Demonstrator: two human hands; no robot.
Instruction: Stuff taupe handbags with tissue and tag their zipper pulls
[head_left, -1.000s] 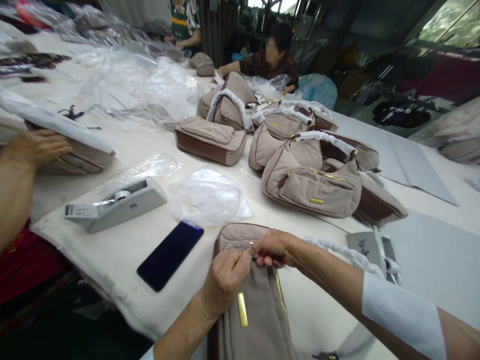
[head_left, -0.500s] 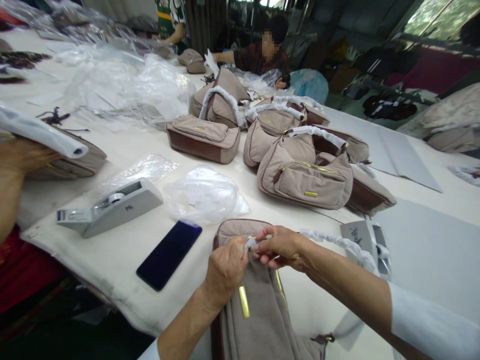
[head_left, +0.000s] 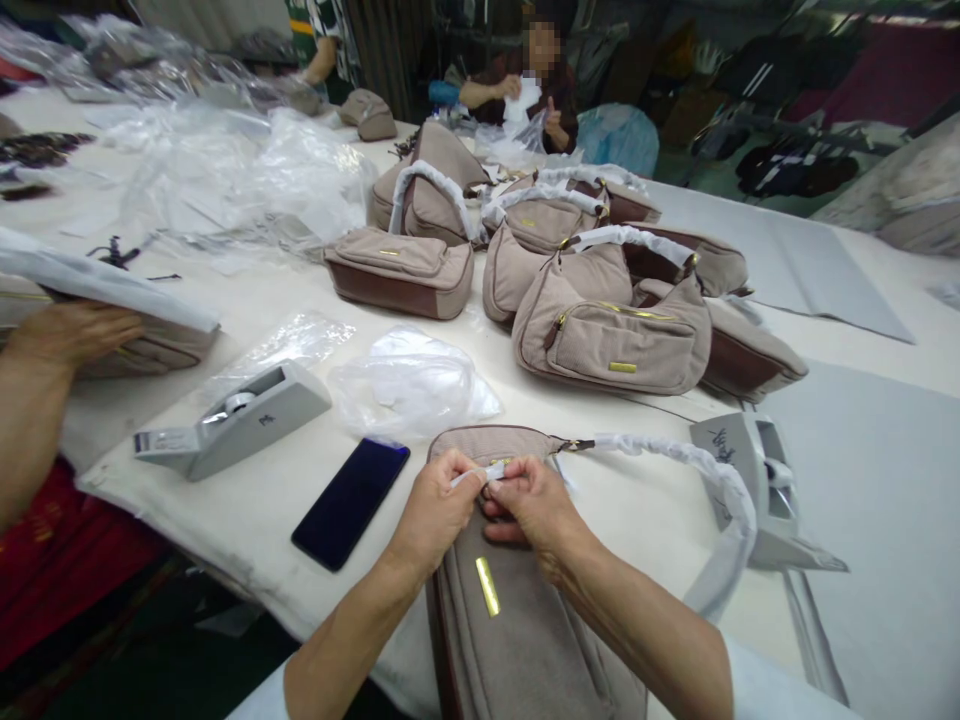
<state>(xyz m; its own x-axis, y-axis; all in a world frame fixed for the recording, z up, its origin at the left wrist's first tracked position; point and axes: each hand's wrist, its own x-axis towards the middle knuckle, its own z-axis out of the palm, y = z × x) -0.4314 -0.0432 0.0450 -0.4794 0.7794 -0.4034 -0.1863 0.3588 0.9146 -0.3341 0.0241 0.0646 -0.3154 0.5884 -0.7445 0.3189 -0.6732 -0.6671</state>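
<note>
A taupe handbag with dark brown sides lies directly below me, a gold plate on its front. Over its upper end, my left hand and my right hand come close together. Both pinch a small strip of white wrapping, which looks like thin tissue; it lies over the spot of the bag's zipper pull, which is hidden. From the bag's far corner, the strap, wrapped in white, curves off to the right.
Left of the bag are a phone, a grey tape dispenser and a crumpled plastic bag. Another dispenser stands right. Several handbags sit ahead. A co-worker's hand rests on a bag at left; another person sits opposite.
My right hand has turned and drawn lower, and the white strip is now stretched between both hands. The co-worker opposite has lifted a white sheet. The view has shifted slightly.
</note>
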